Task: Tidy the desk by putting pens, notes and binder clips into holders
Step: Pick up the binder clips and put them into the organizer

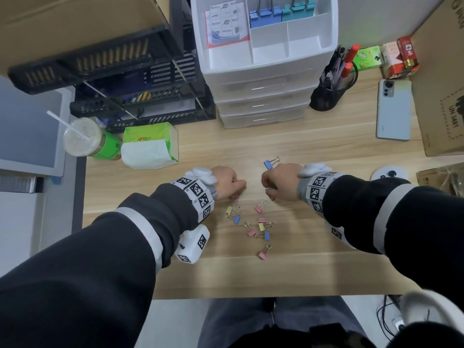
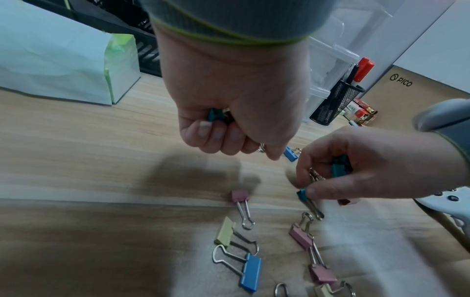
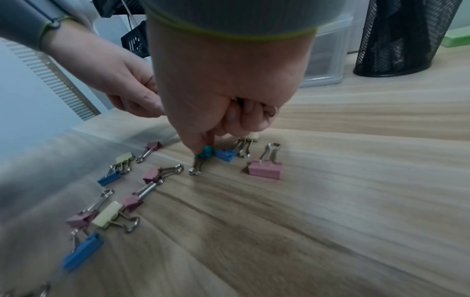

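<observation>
Several small pink, yellow and blue binder clips (image 1: 261, 223) lie scattered on the wooden desk (image 1: 313, 247) between my hands. My left hand (image 1: 228, 183) is curled into a fist around a teal binder clip (image 2: 214, 115) just above the desk. My right hand (image 1: 278, 182) pinches another teal binder clip (image 3: 206, 153) between thumb and forefinger at the desk surface, with more teal clips (image 2: 340, 168) tucked in its palm. A blue clip (image 1: 270, 163) lies just beyond the right hand. The white drawer organiser (image 1: 271, 59) holds blue and teal clips (image 1: 281, 13) in its back compartments.
A black mesh pen cup (image 1: 329, 94) stands right of the organiser. A phone (image 1: 394, 109) and a cardboard box (image 1: 447, 96) lie at the right. A tissue pack (image 1: 150, 144), a drink cup (image 1: 80, 136) and black file trays (image 1: 113, 71) fill the left.
</observation>
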Tool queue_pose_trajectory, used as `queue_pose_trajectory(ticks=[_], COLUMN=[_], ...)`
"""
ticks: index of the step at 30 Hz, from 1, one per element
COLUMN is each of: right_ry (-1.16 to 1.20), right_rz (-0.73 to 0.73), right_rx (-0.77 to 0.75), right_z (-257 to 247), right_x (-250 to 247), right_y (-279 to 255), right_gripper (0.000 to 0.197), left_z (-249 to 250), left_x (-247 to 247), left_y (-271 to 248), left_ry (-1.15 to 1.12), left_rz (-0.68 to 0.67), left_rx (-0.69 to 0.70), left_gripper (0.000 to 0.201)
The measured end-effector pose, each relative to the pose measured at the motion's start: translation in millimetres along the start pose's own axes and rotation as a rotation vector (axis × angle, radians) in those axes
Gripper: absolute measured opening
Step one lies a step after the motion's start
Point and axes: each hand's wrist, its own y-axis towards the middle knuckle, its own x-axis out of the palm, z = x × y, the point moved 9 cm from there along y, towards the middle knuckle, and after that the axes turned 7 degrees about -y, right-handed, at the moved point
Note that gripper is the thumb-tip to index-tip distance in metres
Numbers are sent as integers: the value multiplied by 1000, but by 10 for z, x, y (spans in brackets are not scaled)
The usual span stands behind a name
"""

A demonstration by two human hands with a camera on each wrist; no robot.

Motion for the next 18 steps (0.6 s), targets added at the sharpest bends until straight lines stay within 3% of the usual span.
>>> queue_pose_trajectory(ticks=[4,9,14,18], right_ry=[26,-42,-23,54], right_rz=[60,25,8,16], right_rx=[18,66,75,115], right_z=[15,13,-96,-82], right_x=[-72,17,73,76], right_y=[-86,-68,-21,-19], right_gripper=[30,42,37,33], left_z=[-3,-37,-79,-77], left_x=[2,24,67,62], left_y=[12,-18,-35,-69], left_ry=[-11,-9,1,1], left_rz=[-1,11,34,66], left_rx=[14,-14,-49,-48], left_gripper=[48,47,54,47])
